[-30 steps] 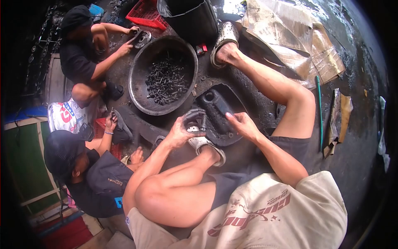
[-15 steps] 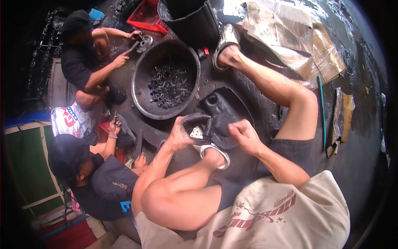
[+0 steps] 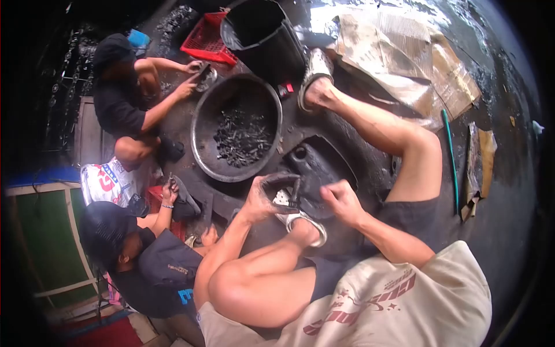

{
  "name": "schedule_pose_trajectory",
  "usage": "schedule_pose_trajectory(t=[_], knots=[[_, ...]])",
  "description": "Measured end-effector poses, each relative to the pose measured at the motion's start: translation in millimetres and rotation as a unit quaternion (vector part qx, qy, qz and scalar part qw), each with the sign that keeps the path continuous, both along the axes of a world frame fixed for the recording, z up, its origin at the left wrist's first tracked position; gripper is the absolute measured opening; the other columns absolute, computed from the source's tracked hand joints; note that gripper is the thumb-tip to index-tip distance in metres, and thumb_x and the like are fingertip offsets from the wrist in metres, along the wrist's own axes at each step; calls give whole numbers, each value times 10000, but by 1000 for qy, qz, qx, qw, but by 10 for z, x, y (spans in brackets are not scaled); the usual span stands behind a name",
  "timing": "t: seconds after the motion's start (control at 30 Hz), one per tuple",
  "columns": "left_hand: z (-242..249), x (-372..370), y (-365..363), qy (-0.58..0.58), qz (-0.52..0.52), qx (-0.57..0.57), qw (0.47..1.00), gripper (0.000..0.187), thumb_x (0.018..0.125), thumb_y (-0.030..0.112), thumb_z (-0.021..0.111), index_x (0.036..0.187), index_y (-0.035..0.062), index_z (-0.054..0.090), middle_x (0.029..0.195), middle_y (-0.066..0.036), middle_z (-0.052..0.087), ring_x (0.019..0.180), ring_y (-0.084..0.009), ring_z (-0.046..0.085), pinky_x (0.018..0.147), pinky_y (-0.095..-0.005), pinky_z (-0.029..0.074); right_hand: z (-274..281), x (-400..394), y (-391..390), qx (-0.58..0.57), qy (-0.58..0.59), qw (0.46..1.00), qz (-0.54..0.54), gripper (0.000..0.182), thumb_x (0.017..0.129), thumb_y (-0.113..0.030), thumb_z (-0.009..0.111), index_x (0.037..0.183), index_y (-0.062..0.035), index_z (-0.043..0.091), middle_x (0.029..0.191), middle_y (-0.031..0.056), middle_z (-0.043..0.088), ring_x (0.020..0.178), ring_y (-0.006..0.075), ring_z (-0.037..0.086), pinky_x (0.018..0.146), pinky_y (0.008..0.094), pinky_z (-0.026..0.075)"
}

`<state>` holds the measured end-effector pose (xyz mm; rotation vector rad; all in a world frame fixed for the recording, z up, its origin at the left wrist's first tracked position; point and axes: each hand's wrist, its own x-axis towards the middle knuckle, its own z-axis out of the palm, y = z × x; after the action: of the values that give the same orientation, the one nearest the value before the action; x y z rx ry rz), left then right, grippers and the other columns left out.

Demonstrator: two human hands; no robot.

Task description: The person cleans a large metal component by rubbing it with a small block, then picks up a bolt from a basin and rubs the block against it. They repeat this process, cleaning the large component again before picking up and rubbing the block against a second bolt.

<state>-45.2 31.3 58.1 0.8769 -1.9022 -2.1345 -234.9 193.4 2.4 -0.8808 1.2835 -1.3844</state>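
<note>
In the head view my left hand (image 3: pixel 260 199) is curved into a C, its fingers and thumb blackened. A short dark cylindrical piece (image 3: pixel 296 192) is pinched between the fingertips and thumb; its exact kind is not clear. To the right, my right hand (image 3: pixel 343 203) is closed, thumb pressed on the fingers, apart from the left; what it holds, if anything, is hidden. Beyond both hands lies a black, smeared sheet-like piece (image 3: pixel 324 159) with a round hollow. Ahead stands a wide dark basin (image 3: pixel 198 144) with many small black pieces (image 3: pixel 245 136) inside.
A tall black bucket (image 3: pixel 277 55) and a red crate (image 3: pixel 202 43) stand behind the basin. Cardboard (image 3: pixel 399 63) and a green stick (image 3: pixel 451 162) lie right. Two people in dark shirts (image 3: pixel 118 95) sit left, working with their hands. My sandalled feet (image 3: pixel 317 72) flank the black piece.
The view has shifted, so the scene sits lower. My right hand has turned slightly and stays closed. My left hand keeps its pinch. The far person's hands have moved over the round metal part.
</note>
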Motion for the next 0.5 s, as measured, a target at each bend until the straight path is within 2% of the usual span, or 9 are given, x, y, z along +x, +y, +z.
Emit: schedule_pose_trajectory(t=[0.03,0.07,0.1,0.17,0.2,0.3,0.33,0.43,0.5], knots=[[7,-18,38,-7,1,15,1000,711,552,56,944,1207,-19,679,1137,-79,719,1035,-141,649,979,-317,509,137,49,-44,-37,-13,999,-8,548,1022,-369,587,630,12,556,524,0,363,555,59,305,470,322,279],[51,-10,67,3,-13,-15,1000,723,557,60,948,1219,-22,669,1137,-81,717,1028,-145,651,977,-319,512,167,113,-77,-24,-77,997,4,548,1024,-364,588,634,20,558,524,-31,400,550,63,304,468,324,284],[106,-41,21,19,-29,-53,998,736,563,65,952,1232,-25,660,1138,-83,714,1021,-150,654,975,-321,514,32,120,-16,-1,-44,999,-5,547,1030,-351,581,624,12,518,536,-42,373,555,62,288,468,327,270],[170,0,-9,-6,-26,-27,999,741,562,62,954,1234,-28,655,1131,-78,711,1016,-149,653,969,-318,516,-382,177,210,45,23,999,-16,556,1041,-324,568,606,-5,437,560,-64,320,565,59,257,469,332,242],[152,-14,-32,-18,-26,-12,999,743,562,61,955,1235,-29,653,1127,-75,710,1013,-149,653,966,-317,517,-337,153,229,65,-29,997,-26,566,1043,-323,565,596,-7,423,553,-60,317,558,62,258,467,332,243],[34,-36,8,-23,-34,23,999,754,552,47,952,1241,-23,655,1123,-67,711,1017,-140,650,966,-315,516,260,24,-33,-41,-95,994,-23,562,1033,-353,580,607,11,535,538,-60,379,551,50,308,467,313,280],[90,-61,39,-25,-36,7,999,743,550,33,941,1238,-20,665,1135,-66,710,1024,-133,647,959,-311,518,241,78,-41,-11,-110,994,2,552,1030,-354,582,619,13,547,535,-34,376,552,58,314,472,314,288],[195,-90,-16,-38,-21,-11,999,774,539,35,947,1253,-27,654,1153,-79,707,1037,-136,644,964,-314,518,-117,61,203,69,22,997,8,539,1041,-317,569,612,-10,457,562,-13,294,563,67,268,478,326,250],[84,-86,-37,5,-32,6,999,801,538,29,947,1272,-41,635,1170,-97,704,1052,-146,644,973,-322,521,-49,29,160,38,-19,999,-21,542,1031,-319,584,603,-3,483,551,6,295,556,64,283,475,322,259]])
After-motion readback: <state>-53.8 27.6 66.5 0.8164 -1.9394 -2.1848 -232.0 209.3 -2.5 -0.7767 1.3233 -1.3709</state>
